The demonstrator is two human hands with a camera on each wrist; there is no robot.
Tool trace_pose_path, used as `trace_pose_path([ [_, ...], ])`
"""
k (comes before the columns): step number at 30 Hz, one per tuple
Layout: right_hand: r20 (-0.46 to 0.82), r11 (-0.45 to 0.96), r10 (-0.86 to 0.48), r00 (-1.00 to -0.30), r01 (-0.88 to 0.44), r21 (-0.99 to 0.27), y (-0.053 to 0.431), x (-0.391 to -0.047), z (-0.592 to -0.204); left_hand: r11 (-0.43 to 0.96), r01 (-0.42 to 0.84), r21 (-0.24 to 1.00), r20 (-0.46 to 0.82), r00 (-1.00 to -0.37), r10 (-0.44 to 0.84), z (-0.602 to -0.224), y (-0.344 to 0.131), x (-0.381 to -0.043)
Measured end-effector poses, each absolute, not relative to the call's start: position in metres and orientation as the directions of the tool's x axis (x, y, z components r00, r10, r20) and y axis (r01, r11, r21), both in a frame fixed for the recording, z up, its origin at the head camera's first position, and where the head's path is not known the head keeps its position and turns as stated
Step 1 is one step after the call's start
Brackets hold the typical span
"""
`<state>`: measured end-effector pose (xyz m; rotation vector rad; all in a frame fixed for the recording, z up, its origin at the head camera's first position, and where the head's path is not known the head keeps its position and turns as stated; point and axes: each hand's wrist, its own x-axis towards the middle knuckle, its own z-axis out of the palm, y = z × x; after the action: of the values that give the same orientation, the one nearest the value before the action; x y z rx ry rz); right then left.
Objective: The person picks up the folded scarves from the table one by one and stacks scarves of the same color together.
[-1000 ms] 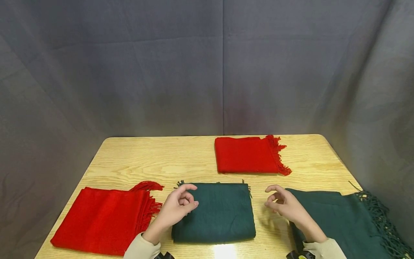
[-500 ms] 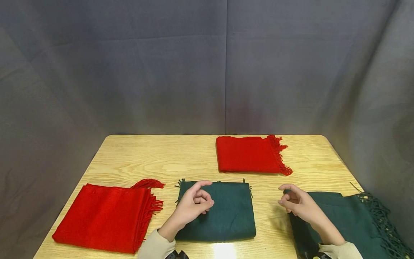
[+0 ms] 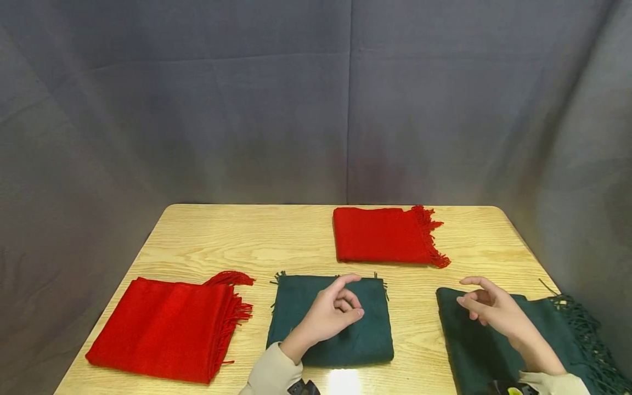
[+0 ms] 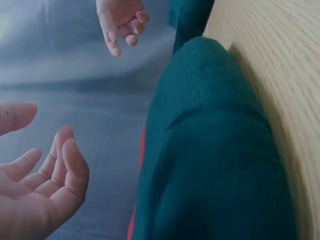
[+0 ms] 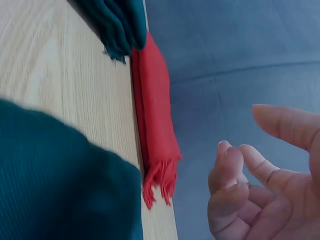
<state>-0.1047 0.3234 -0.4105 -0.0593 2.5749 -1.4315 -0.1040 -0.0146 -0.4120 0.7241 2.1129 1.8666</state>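
Observation:
My left hand [image 3: 332, 312] hovers over a folded dark green scarf [image 3: 291, 307] in the middle of the table, its fingers loosely bent with a gap between thumb and fingertips. It holds nothing. To the right, my right hand [image 3: 496, 307] hangs above a second folded dark green scarf [image 3: 464, 351], which has a long fringe on its right side. Nothing is between its thumb and bent fingers either. In the right wrist view, this hand [image 5: 265, 190] stays apart from the green cloth [image 5: 65, 180]. The left wrist view has the middle green scarf [image 4: 210, 140] beside the left hand [image 4: 45, 185].
A folded red scarf [image 3: 163, 329] with fringe on its right lies at the table's left. Another folded red scarf [image 3: 382, 235] lies toward the back. Grey curtain [image 3: 257, 109] surrounds the wooden table [image 3: 237, 236] at the back and sides.
Both hands have moved to the right, the left across the middle green scarf, the right over the right-hand green scarf. The scarves stay in place on the table.

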Motion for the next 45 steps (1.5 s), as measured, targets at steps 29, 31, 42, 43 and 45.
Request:
trace_pose_path([
  [29, -0.223, 0.723, -0.014, -0.975, 0.145, -0.675, 0.402, -0.091, -0.411, 0.125, 0.293, 0.948, 0.177, -0.810, 0.560, -0.452, 0.060, -0.113],
  [31, -0.230, 0.740, -0.002, -0.973, 0.154, -0.654, 0.406, -0.091, -0.411, 0.153, 0.312, 0.938, 0.169, -0.795, 0.582, -0.454, 0.064, -0.112],
  [42, -0.245, 0.796, 0.089, -0.965, 0.217, -0.565, 0.435, -0.088, -0.418, 0.161, 0.199, 0.967, 0.070, -0.809, 0.584, -0.461, 0.084, -0.109],
  [43, -0.249, 0.798, 0.102, -0.963, 0.229, -0.558, 0.436, -0.087, -0.417, 0.163, 0.181, 0.970, 0.053, -0.811, 0.583, -0.461, 0.086, -0.109],
  [45, -0.252, 0.805, 0.121, -0.960, 0.243, -0.541, 0.439, -0.085, -0.416, 0.167, 0.146, 0.975, 0.022, -0.813, 0.582, -0.462, 0.089, -0.108],
])
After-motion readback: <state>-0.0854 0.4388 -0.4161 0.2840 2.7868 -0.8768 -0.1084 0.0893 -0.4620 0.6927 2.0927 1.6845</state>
